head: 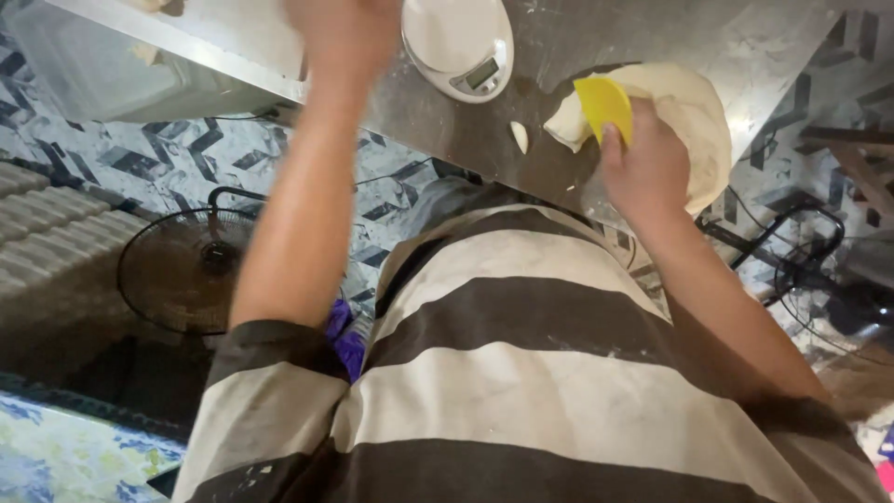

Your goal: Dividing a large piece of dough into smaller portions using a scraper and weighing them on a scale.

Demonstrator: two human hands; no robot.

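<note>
Two hands busy: right hand [643, 172] right of centre grips yellow scraper [603, 107], edge into dough [684, 116] for cutting; left hand [345, 33] top centre blurred, fingers unreadable.

A working kitchen, likely a bakery: a floured steel table [652, 37] carries a big lump of dough [694, 112] and a white scale [458, 42], with a floor fan [182, 270] on patterned tiles.
</note>
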